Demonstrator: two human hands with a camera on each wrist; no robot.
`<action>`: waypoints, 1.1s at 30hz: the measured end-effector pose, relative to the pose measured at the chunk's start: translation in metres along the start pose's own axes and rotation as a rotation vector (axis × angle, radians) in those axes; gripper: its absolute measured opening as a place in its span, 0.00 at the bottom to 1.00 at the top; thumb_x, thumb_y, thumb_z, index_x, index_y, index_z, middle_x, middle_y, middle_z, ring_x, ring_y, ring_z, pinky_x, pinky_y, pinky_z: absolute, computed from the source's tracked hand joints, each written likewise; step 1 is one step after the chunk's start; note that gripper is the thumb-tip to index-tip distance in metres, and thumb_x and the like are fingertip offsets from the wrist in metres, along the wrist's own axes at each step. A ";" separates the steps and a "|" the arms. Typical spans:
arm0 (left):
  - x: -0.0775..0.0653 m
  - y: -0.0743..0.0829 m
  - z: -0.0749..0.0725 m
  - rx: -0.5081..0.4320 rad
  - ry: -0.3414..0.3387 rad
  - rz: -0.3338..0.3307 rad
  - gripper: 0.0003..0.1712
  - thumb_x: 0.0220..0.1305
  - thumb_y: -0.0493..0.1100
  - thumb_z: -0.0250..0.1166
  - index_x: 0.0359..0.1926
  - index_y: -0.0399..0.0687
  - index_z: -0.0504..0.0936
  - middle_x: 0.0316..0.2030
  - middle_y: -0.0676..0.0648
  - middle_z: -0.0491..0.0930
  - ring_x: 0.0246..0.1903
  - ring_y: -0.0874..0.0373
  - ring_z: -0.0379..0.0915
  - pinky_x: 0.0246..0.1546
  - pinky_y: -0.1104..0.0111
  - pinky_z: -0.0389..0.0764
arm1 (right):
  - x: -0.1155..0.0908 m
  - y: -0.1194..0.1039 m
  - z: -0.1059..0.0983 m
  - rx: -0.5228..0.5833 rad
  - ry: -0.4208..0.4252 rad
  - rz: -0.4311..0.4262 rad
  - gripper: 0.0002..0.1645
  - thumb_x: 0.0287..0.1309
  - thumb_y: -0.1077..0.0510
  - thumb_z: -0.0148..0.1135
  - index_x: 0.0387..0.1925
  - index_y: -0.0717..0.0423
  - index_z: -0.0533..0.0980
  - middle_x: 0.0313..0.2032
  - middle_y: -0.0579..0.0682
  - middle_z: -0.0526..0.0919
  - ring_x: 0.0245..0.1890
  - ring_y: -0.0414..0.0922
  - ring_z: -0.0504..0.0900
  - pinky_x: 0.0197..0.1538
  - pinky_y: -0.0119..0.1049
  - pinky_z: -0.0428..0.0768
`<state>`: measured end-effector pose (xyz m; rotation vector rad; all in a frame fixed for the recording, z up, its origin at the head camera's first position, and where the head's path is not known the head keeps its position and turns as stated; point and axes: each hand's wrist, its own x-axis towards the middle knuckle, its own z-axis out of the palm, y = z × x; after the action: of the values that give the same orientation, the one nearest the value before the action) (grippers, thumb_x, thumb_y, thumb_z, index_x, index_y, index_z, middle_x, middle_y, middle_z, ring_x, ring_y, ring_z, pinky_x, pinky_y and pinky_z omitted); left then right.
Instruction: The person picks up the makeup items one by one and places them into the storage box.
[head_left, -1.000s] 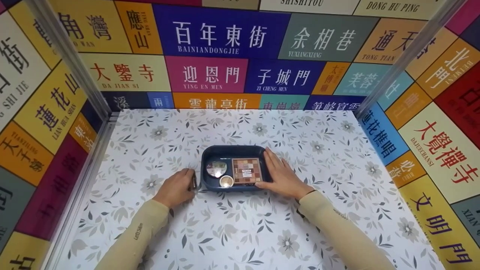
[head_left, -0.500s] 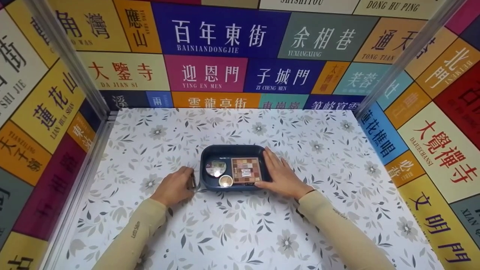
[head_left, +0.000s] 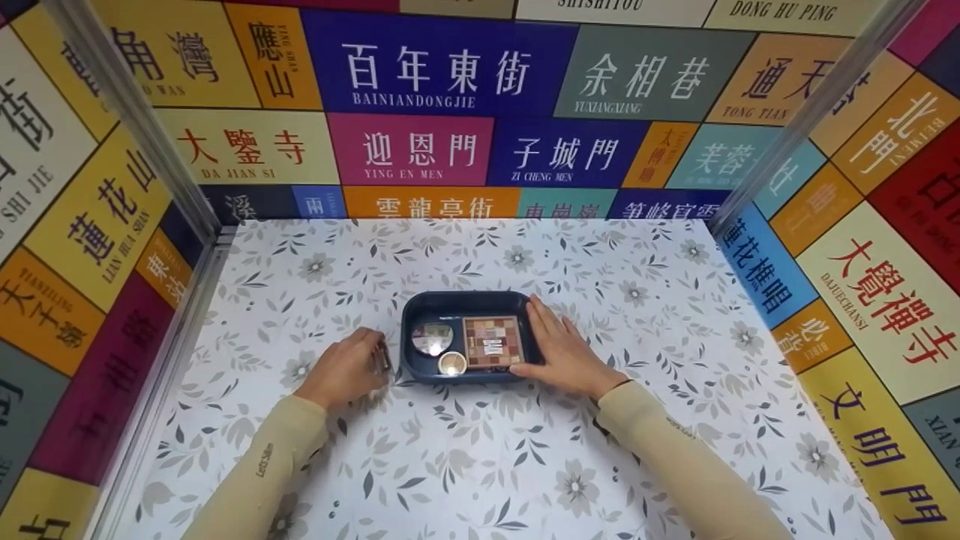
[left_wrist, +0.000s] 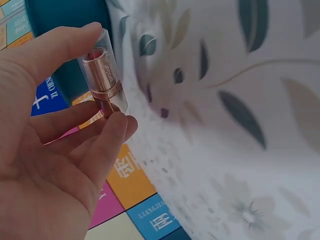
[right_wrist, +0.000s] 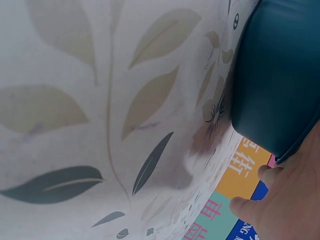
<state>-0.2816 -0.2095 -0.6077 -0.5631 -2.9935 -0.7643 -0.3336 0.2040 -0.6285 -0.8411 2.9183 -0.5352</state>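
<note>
Between the thumb and fingertips of my left hand (head_left: 346, 369) is a lipstick (left_wrist: 103, 75) with a clear cap and a rose-gold body. That hand is low over the tabletop, just left of a dark blue rounded box (head_left: 480, 302) and apart from it. My right hand (head_left: 566, 351) rests against the box's right side, fingers along the outer wall and thumb at the front corner. Inside the box lie an eyeshadow palette (head_left: 492, 341) with many brown squares, a shiny round disc (head_left: 433, 339) and a smaller round pot (head_left: 451, 364).
A white cloth (head_left: 517, 450) printed with grey leaves and flowers covers the table. Panels with colourful lettering (head_left: 442, 71) stand behind and at both sides, with metal posts (head_left: 161, 124) at the corners.
My left hand has drifted slightly left, away from the box, with the lipstick still in its fingers. The right hand and the box look unchanged.
</note>
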 end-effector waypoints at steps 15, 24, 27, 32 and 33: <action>0.020 0.022 -0.035 -0.005 -0.008 -0.083 0.36 0.47 0.46 0.78 0.59 0.42 0.78 0.52 0.45 0.77 0.45 0.46 0.78 0.50 0.54 0.79 | 0.002 0.000 0.000 0.003 -0.036 0.016 0.72 0.54 0.18 0.55 0.80 0.52 0.32 0.80 0.51 0.31 0.79 0.51 0.37 0.74 0.61 0.43; 0.037 0.040 -0.033 0.023 0.048 0.013 0.31 0.41 0.44 0.77 0.50 0.42 0.81 0.45 0.48 0.78 0.34 0.53 0.76 0.39 0.60 0.80 | 0.001 0.000 0.002 -0.006 -0.012 0.001 0.71 0.56 0.24 0.61 0.80 0.55 0.34 0.80 0.52 0.33 0.78 0.54 0.41 0.73 0.63 0.45; 0.047 0.049 -0.032 0.037 0.042 0.029 0.37 0.39 0.44 0.78 0.56 0.40 0.80 0.49 0.47 0.78 0.40 0.52 0.77 0.45 0.59 0.81 | 0.000 0.001 0.002 -0.009 -0.009 0.003 0.71 0.56 0.24 0.61 0.80 0.55 0.34 0.80 0.52 0.33 0.79 0.52 0.40 0.74 0.62 0.45; 0.065 0.061 -0.029 0.053 0.018 0.066 0.41 0.38 0.45 0.79 0.58 0.39 0.79 0.50 0.47 0.77 0.42 0.52 0.77 0.49 0.59 0.81 | 0.000 0.001 0.001 0.002 -0.015 0.011 0.71 0.56 0.23 0.60 0.80 0.54 0.34 0.80 0.51 0.33 0.79 0.49 0.38 0.74 0.60 0.45; 0.068 0.063 -0.028 0.052 0.013 0.071 0.41 0.38 0.45 0.80 0.58 0.40 0.79 0.50 0.47 0.77 0.41 0.52 0.77 0.49 0.59 0.81 | 0.000 0.001 0.001 0.005 -0.016 0.012 0.71 0.56 0.23 0.60 0.80 0.54 0.34 0.80 0.51 0.33 0.79 0.48 0.38 0.74 0.60 0.45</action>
<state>-0.3259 -0.1473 -0.5479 -0.6564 -2.9542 -0.6804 -0.3336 0.2044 -0.6298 -0.8233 2.9041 -0.5319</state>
